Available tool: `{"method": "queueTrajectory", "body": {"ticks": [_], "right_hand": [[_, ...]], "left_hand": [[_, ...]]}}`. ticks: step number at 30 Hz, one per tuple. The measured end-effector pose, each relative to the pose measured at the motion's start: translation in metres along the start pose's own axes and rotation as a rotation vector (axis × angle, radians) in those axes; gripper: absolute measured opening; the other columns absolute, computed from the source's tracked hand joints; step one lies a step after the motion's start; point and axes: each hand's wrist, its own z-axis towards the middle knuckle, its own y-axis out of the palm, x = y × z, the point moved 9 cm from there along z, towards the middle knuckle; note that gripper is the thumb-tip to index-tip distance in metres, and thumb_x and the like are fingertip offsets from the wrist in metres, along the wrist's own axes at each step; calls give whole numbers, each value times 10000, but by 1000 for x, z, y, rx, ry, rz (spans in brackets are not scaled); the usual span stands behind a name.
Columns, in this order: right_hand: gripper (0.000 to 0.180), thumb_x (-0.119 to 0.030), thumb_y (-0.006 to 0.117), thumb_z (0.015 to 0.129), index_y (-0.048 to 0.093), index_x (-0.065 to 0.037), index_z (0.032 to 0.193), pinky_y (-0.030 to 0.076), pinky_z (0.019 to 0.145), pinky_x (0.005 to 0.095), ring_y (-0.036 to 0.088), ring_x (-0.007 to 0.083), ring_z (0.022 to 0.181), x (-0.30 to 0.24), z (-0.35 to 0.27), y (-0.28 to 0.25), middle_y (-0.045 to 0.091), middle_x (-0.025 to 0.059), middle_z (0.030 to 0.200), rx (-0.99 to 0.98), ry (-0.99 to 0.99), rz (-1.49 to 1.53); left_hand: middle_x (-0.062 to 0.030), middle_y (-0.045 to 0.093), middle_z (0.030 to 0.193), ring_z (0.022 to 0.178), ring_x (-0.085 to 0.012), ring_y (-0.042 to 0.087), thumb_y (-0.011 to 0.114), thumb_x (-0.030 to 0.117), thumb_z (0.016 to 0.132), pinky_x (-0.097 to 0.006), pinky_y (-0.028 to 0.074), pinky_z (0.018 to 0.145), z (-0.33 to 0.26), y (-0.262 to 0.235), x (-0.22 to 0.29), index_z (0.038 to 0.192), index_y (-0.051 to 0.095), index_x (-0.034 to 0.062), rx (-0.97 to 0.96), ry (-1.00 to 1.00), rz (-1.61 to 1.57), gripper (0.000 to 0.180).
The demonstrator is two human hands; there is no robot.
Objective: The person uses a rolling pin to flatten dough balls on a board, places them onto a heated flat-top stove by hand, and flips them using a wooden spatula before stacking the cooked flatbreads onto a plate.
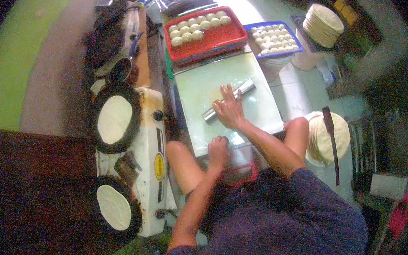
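Hand Positions and Layout at the Rolling Board

We locate the metal rolling pin (247, 86) on the pale board (264, 114), lying diagonally, with its far end to the right. The right hand (229, 108) rests across the pin's middle; its fingers are extended and spread over the top rather than wrapped around it. A faint yellowish patch (215, 96) shows near these fingertips; we cannot tell whether it is dough.

The left hand (218, 150) is at the near edge of the board, apart from the pin. Its fingers are curled; we cannot tell whether they enclose anything.

Beyond the board, we find the red tray (210, 54) bearing rows of dough balls (201, 26). To its right is the blue tray (282, 52), filled with smaller white pieces (274, 38).

On the left, we note the stove (148, 133) with two dark pans (135, 126), each carrying a pale flat round (115, 120). A saucepan (120, 70) stands beyond the stove.

On the right, we observe a far stack of rounds (323, 26) and a near stack of rounds (318, 141), the latter with a dark flat bar (332, 139) lying across it.
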Motion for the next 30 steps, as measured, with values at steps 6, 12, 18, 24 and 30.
{"method": "queueTrajectory", "body": {"ticks": [6,12,18,24,30], "right_hand": [[592,-254,603,886,423,-230,1450,430,986,531,471,438,1244,-1,4,-6,351,286,1475,-78,66,27],[321,-264,461,973,609,-136,1228,459,897,498,667,305,881,2,17,-8,682,112,1010,70,93,-124],[256,-267,535,883,721,-93,908,243,1096,635,531,333,1229,19,29,-24,658,136,1144,360,108,-79],[583,-209,690,747,565,-103,1306,217,1169,534,159,483,1450,43,47,-6,44,232,1609,167,231,327],[853,-137,634,814,203,-185,1549,398,1078,472,400,332,1374,-3,40,12,304,175,1552,-308,75,163]], "left_hand": [[-99,607,956,950,-314,591,651,55,717,-459,481,792,-2,13,0,907,638,105,-56,-87,-24,197],[-98,606,985,984,-311,578,744,32,645,-460,469,821,-5,9,2,960,627,105,-84,-77,-65,344],[-131,577,1014,1008,-366,555,737,67,613,-474,469,856,-3,13,4,1018,590,103,-142,-62,-93,433],[-102,598,968,994,-320,575,757,57,624,-465,468,820,1,6,10,919,600,95,-101,-67,-35,336],[-101,595,942,967,-326,576,710,12,637,-466,466,795,-8,1,-5,903,607,94,-73,-82,-69,297]]}}
